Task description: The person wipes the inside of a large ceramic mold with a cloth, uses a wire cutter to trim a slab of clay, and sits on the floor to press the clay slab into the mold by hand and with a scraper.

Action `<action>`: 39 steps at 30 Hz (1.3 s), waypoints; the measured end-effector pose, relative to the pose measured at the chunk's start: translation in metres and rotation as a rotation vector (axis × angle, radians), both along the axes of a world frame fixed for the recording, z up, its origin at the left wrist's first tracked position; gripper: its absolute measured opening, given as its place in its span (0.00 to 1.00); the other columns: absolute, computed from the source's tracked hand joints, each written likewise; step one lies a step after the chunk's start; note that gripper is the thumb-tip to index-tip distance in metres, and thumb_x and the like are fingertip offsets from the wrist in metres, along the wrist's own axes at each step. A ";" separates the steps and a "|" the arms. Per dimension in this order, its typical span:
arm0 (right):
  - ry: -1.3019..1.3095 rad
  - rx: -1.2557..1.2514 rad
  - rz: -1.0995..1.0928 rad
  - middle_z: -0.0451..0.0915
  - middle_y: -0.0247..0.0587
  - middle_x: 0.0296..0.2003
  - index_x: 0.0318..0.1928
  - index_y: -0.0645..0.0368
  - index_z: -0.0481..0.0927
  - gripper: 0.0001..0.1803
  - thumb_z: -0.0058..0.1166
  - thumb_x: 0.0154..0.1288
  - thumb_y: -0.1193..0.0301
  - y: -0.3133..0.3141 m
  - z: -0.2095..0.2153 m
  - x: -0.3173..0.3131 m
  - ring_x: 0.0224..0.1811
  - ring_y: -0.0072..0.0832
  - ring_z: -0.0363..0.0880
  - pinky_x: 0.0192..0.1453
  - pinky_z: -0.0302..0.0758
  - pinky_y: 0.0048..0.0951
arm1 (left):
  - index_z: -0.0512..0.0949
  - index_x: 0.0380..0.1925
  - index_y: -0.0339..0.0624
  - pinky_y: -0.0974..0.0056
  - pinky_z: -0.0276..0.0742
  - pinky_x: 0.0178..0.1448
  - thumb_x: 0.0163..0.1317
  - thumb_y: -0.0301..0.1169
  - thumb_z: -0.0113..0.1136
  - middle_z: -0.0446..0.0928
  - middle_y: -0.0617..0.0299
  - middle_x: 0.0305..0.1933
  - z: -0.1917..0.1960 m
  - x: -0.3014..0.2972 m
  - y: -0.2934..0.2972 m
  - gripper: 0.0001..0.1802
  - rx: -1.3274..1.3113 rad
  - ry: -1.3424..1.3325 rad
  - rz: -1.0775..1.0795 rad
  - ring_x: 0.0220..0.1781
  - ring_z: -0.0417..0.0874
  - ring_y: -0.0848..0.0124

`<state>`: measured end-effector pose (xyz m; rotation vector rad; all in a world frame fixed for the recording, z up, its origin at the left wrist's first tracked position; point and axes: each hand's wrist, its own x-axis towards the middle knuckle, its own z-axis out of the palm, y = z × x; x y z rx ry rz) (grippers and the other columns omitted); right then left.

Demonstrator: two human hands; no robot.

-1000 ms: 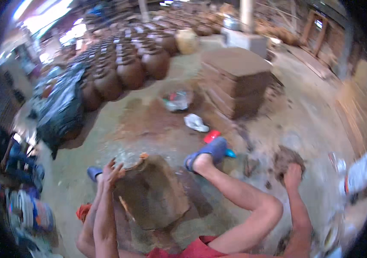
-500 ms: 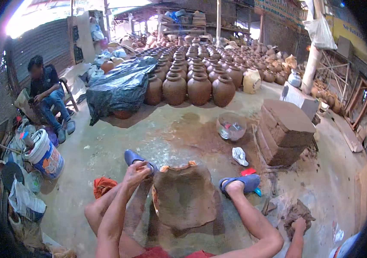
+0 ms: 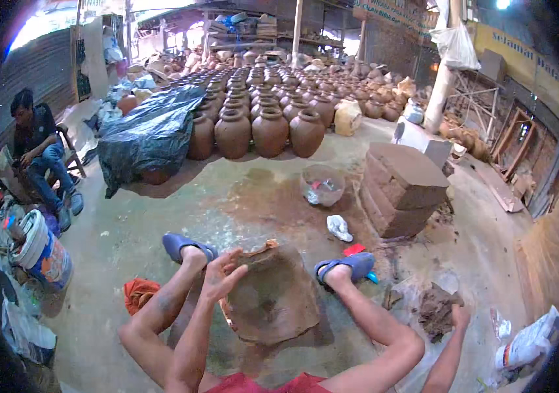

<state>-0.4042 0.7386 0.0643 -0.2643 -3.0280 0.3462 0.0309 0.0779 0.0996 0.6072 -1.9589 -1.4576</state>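
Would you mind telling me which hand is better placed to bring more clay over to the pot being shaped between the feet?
Probably the right hand: it rests on the clay lump on the floor. The left hand is at the clay pot, on its rim.

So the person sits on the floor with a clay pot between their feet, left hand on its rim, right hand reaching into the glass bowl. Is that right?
Not quite. In the head view the right hand rests on a lump of clay on the floor, far from the glass bowl. The rest holds: left hand on the clay pot's rim, between the feet.
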 end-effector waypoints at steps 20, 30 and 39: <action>-0.268 0.342 -0.142 0.88 0.50 0.52 0.45 0.57 0.91 0.20 0.57 0.63 0.56 0.048 -0.051 -0.015 0.55 0.47 0.88 0.56 0.84 0.49 | 0.78 0.65 0.35 0.58 0.79 0.69 0.65 0.30 0.70 0.82 0.53 0.64 -0.020 0.057 0.025 0.28 0.028 -0.151 0.017 0.63 0.83 0.65; 0.039 0.249 -0.223 0.89 0.52 0.47 0.47 0.57 0.91 0.29 0.49 0.72 0.45 -0.004 0.005 0.019 0.52 0.52 0.88 0.54 0.84 0.53 | 0.80 0.64 0.42 0.56 0.79 0.69 0.65 0.32 0.72 0.82 0.58 0.66 0.011 -0.013 0.072 0.27 -0.018 -0.051 -0.189 0.67 0.81 0.66; 0.240 0.114 -0.324 0.88 0.53 0.49 0.50 0.57 0.88 0.36 0.43 0.75 0.37 -0.040 0.040 0.043 0.53 0.53 0.87 0.54 0.83 0.54 | 0.80 0.64 0.45 0.58 0.80 0.69 0.66 0.32 0.72 0.82 0.58 0.66 -0.001 0.010 0.073 0.26 -0.008 -0.026 -0.208 0.66 0.82 0.68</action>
